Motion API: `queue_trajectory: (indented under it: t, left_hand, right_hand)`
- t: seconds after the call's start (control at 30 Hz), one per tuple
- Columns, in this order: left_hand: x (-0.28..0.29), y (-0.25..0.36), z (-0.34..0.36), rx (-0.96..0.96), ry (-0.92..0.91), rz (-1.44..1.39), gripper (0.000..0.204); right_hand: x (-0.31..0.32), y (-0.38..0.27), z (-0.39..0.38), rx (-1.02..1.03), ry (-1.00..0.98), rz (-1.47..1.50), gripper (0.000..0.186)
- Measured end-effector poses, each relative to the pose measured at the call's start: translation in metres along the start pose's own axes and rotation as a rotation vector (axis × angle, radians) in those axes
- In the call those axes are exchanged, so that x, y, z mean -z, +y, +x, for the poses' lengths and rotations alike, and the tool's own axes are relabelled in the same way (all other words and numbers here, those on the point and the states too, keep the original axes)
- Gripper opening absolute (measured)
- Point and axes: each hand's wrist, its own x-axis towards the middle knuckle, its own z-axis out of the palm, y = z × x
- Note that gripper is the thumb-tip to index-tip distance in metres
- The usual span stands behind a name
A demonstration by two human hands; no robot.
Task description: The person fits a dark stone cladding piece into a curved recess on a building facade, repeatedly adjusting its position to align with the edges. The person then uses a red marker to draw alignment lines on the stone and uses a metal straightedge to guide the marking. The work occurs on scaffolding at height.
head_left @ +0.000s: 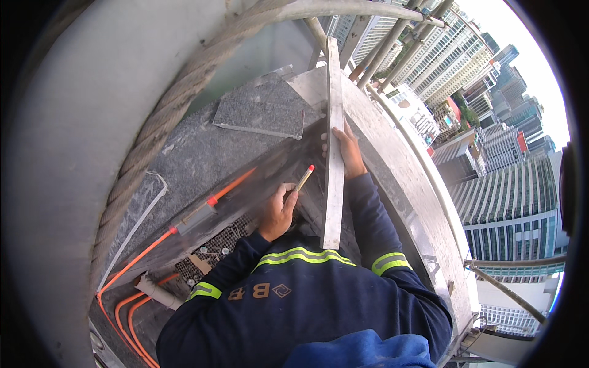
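My left hand (279, 211) is closed round a slim pen (304, 178) with a tan body and a red end, which points up and away from me. My right hand (348, 150) grips a long, pale metal straightedge bar (333, 159) near its middle, thumb on the near side and fingers partly hidden behind it. The bar stretches from close to my chest out toward the far pipes. Beyond my left hand, a loose grey stone slab (261, 110) lies on a larger grey stone surface (215, 147).
An orange cord (138, 257) with a grey connector (195, 219) runs along the left. A thick rope (147, 135) curves past a pale wall. To the right are a concrete ledge (392, 165), metal pipes (423, 144) and a steep drop toward tall buildings (509, 190).
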Motion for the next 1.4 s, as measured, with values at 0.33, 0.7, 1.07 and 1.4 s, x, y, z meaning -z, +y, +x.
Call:
queue_trajectory:
  t: [0.33, 0.7, 1.07, 1.4]
  left_hand:
    - [0.002, 0.005, 0.005, -0.023, -0.026, -0.085, 0.026]
    - [0.005, 0.002, 0.008, -0.009, -0.021, -0.062, 0.025]
    - [0.017, 0.008, 0.010, -0.030, -0.022, -0.043, 0.028]
    - [0.012, 0.006, 0.014, -0.051, -0.036, -0.059, 0.028]
  right_hand:
    - [0.002, 0.002, -0.001, 0.018, -0.030, 0.022, 0.064]
    - [-0.008, -0.001, -0.009, 0.022, 0.060, -0.009, 0.066]
    - [-0.005, 0.004, -0.002, 0.069, 0.102, -0.012, 0.068]
    - [-0.010, -0.001, -0.005, 0.067, 0.089, 0.005, 0.066]
